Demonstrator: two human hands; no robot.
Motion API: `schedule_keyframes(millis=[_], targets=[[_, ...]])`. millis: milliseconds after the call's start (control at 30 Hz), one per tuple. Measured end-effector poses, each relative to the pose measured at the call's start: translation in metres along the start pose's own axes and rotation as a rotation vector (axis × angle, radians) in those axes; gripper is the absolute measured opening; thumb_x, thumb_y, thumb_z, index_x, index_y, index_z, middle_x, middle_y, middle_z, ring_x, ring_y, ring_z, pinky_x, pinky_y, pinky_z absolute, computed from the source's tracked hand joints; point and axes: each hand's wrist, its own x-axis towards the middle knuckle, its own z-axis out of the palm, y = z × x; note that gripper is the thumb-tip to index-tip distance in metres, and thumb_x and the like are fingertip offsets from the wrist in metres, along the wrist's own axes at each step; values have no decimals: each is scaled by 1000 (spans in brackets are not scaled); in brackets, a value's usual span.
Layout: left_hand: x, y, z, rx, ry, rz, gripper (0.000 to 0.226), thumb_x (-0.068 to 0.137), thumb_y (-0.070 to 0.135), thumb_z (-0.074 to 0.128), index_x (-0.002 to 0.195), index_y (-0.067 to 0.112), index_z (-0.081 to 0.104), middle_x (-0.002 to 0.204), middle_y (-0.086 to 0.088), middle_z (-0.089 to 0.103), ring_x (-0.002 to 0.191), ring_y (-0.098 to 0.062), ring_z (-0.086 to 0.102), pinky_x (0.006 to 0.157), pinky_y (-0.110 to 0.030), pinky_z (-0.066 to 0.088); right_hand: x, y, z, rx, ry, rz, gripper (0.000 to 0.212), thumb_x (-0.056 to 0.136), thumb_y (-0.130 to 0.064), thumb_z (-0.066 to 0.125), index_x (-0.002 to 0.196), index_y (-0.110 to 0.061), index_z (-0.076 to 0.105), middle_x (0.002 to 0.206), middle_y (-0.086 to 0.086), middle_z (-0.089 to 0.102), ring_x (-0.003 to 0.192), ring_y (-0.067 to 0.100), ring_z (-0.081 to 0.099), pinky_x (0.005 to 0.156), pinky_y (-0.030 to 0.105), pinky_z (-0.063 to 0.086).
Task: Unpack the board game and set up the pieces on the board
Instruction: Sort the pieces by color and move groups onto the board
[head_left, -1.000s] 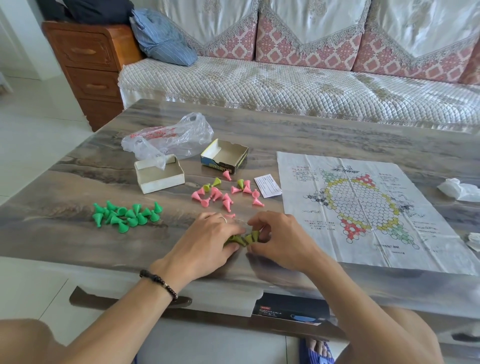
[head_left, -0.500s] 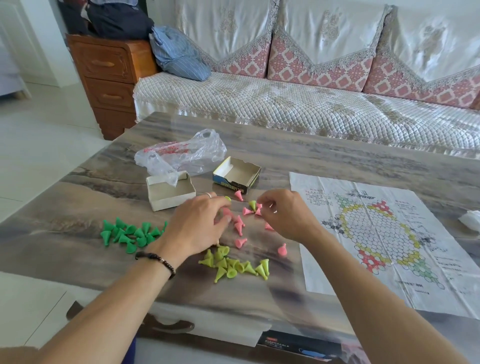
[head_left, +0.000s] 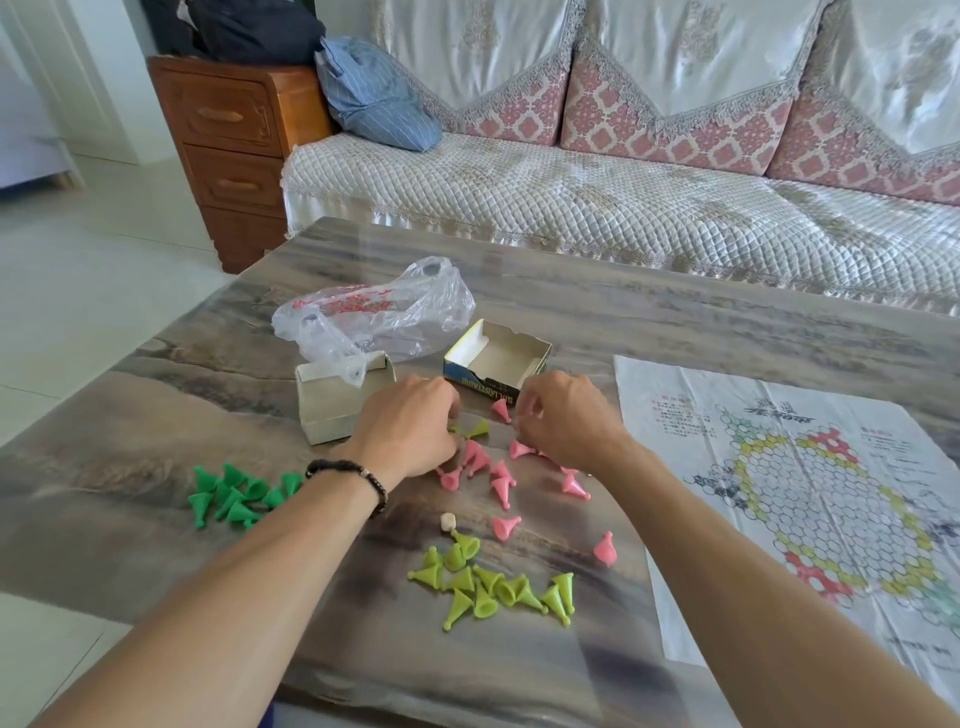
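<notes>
- Head view gives me both forearms reaching forward over the table (head_left: 701, 332), hands knuckles-up and close together above the scattered pink pieces (head_left: 491, 470).
- Left hand (head_left: 408, 428) has a dark bead bracelet (head_left: 353, 475) on the wrist; its fingers curl down onto the table near two yellow-green pieces by its fingertips. I cannot tell whether it grips anything, as the fingertips are hidden under the hand.
- Right hand (head_left: 563, 418) is arched, fingers curled inward as if pinching, but I cannot see what, if anything, is between them.
- Pink pieces lie tipped over between and just below both hands, a few strays nearer me.
- Yellow-green pile (head_left: 493, 584) sits closer to me, between the forearms; a small whitish lump (head_left: 448, 521) lies just beyond it.
- Green pile (head_left: 236, 493) is left of the left forearm.
- Beyond the hands: an open box half (head_left: 498, 358) with a blue side, and a second plain half (head_left: 337, 400) partly under a clear plastic bag (head_left: 374, 312).
- Paper board (head_left: 810, 499) lies flat to the right, its printed star bare of pieces.
- Farther back, a sofa (head_left: 623, 197) and a wooden drawer unit (head_left: 234, 150).
</notes>
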Motion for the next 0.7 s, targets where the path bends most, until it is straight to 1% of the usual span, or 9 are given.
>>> schedule_keyframes(millis=[67, 100, 200, 300, 367, 467, 567, 667, 700], targets=[[-1, -1, 0, -19, 1, 26, 24, 85, 32, 67, 108, 26, 67, 106, 6, 67, 99, -17, 60, 72, -28, 45, 3, -10, -3, 62, 20, -81, 8, 84, -11, 63, 90, -16, 68, 91, 3, 70, 91, 23, 62, 77, 35, 51], [-2, -1, 0, -28, 2, 34, 22, 86, 33, 66, 106, 28, 69, 105, 6, 67, 98, -17, 60, 71, -28, 45, 5, -16, -3, 56, -3, -134, 14, 83, -9, 64, 96, -15, 68, 90, 2, 68, 88, 22, 60, 75, 32, 49], [-3, -2, 2, -64, 14, 55, 13, 85, 30, 68, 97, 27, 72, 99, 3, 69, 94, -20, 62, 72, -30, 49, 12, -30, 2, -93, -129, -254, 33, 82, -9, 61, 111, -22, 70, 86, 1, 60, 84, 23, 53, 70, 25, 38], [-3, -5, 3, -100, 14, 80, 5, 82, 21, 68, 84, 21, 72, 86, -1, 71, 84, -23, 64, 70, -37, 52, 18, -28, 10, -110, -158, -233, 34, 83, -13, 63, 113, -26, 71, 103, 0, 69, 96, 21, 61, 75, 24, 43], [-4, -7, 3, -124, 20, 86, 8, 80, 15, 65, 82, 20, 71, 83, -2, 70, 81, -23, 64, 69, -39, 52, 19, -28, 10, -129, -144, -232, 32, 83, -13, 63, 112, -24, 71, 105, 0, 70, 98, 22, 62, 77, 25, 46], [-4, -11, 7, -166, 37, 66, 19, 80, 10, 62, 97, 19, 65, 91, -1, 70, 88, -24, 63, 73, -41, 52, 19, -30, 9, -208, -161, -228, 27, 85, -15, 61, 111, -20, 67, 105, 3, 68, 98, 25, 61, 73, 26, 43], [-3, -11, 10, -208, 44, 51, 33, 80, 10, 61, 111, 20, 56, 96, 2, 69, 93, -23, 62, 76, -42, 51, 20, -32, 10, -274, -152, -251, 22, 85, -12, 56, 105, -14, 66, 99, 8, 67, 91, 28, 63, 70, 32, 48], [-3, -11, 6, -286, 96, 57, 38, 82, 13, 64, 117, 23, 55, 97, 7, 68, 91, -19, 63, 76, -39, 51, 19, -32, -1, -214, -33, -214, 23, 86, -7, 54, 105, -10, 67, 97, 10, 64, 91, 30, 61, 67, 30, 39], [-4, -10, 3, -314, 123, 63, 38, 82, 11, 65, 117, 23, 57, 96, 9, 69, 90, -16, 63, 76, -37, 52, 18, -29, -6, -145, 29, -180, 23, 87, -9, 55, 106, -11, 67, 98, 10, 65, 92, 31, 61, 68, 30, 41]])
